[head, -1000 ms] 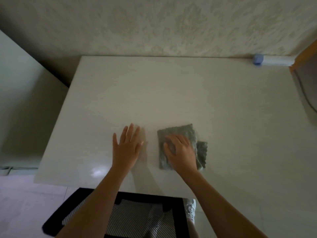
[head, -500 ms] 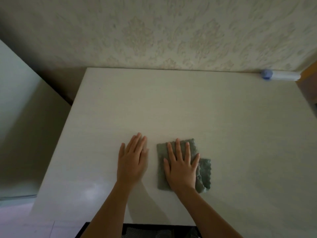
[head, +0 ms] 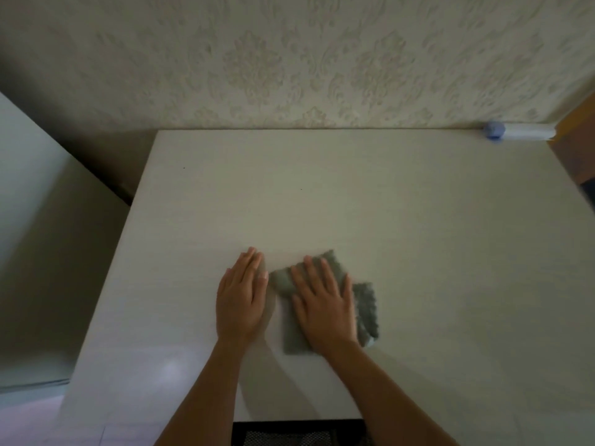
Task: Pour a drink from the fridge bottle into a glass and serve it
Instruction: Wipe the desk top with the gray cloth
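Note:
No bottle or glass is in view. My left hand (head: 241, 300) lies flat on the pale table (head: 322, 194), fingers straight and close together, holding nothing. Just to its right, my right hand (head: 325, 304) presses flat on a folded grey cloth (head: 365, 304), fingers spread, palm down, without gripping it. The cloth sticks out past the fingertips and on the hand's right side. Both hands are near the table's front edge, a finger's width apart.
A white tube-like item with a blue cap (head: 518, 132) lies at the table's back right corner against the patterned wall. A pale cabinet side (head: 32, 220) stands to the left. A black mesh chair (head: 299, 434) shows below the front edge.
My right hand has turned on the cloth from pointing left to pointing straight away, and the cloth has turned with it. My left fingers have closed together. The view has tilted up, hiding most of the chair.

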Demonstrator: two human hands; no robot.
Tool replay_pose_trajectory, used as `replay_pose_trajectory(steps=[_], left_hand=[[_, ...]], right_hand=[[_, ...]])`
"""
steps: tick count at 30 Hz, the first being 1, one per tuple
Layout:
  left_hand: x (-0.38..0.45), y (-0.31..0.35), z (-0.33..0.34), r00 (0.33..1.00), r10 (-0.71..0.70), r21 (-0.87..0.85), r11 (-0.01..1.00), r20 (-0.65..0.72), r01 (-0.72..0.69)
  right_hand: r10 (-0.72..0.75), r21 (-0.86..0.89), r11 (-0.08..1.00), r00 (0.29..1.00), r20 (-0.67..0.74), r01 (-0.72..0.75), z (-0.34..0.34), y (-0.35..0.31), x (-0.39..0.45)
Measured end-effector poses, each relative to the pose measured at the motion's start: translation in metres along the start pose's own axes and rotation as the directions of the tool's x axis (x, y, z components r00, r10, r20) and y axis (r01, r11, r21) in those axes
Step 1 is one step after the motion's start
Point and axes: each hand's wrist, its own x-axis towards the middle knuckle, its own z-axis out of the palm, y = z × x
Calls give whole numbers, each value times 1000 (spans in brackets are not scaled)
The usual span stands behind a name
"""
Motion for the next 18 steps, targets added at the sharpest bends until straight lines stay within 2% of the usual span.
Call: replay_pose_trajectory(steps=[2,4,6,11,12,14,18], left_hand=[[0,1,-1,1000,7,1,1000,-17,-7],[1,2,-1,1000,-4,1,1000,-13,4],[1,3,-3,1000,-11,-9,1000,-5,11],[1,7,-2,999,-45,-34,998,-21,44],[1,8,-2,998,-52,-33,998,-20,51],[1,8,-2,999,-47,4,999,-13,47],[1,8,-4,997,-60,61,997,49,57]], right_hand=[[148,-9,989,988,-41,-148,-5,42,-4],[331,11,944,940,-80,-331,-14,87,-12],[461,7,887,885,-61,-461,-19,116,-20],[630,5,777,776,-27,-630,-19,99,-14],[636,14,772,772,-22,-636,-17,89,-11],[581,25,814,814,-12,-580,-13,67,-7],[315,43,948,949,8,-316,1,0,-10]])
